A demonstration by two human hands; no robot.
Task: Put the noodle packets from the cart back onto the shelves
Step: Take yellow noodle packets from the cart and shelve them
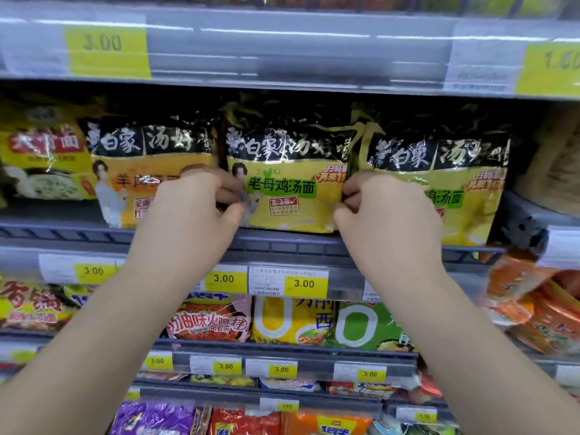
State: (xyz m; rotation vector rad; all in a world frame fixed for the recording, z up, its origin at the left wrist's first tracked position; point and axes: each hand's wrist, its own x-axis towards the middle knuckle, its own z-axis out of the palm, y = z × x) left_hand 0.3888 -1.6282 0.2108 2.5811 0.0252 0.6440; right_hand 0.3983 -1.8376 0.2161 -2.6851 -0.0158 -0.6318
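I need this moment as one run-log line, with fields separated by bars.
left hand: pinches left edge of yellow noodle packet | right hand: pinches its right edge | packet: upright on shelf

Single head-worn view, facing straight into shelves (282, 243) at close range, wide angle

Tiered grey shelves (282, 244), yellow price tags (303, 283) (upper ones blurred), bright reflections

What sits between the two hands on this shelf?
In the head view, the middle yellow packet fills the gap. The left hand pinches its left edge and the right hand pinches its right edge.
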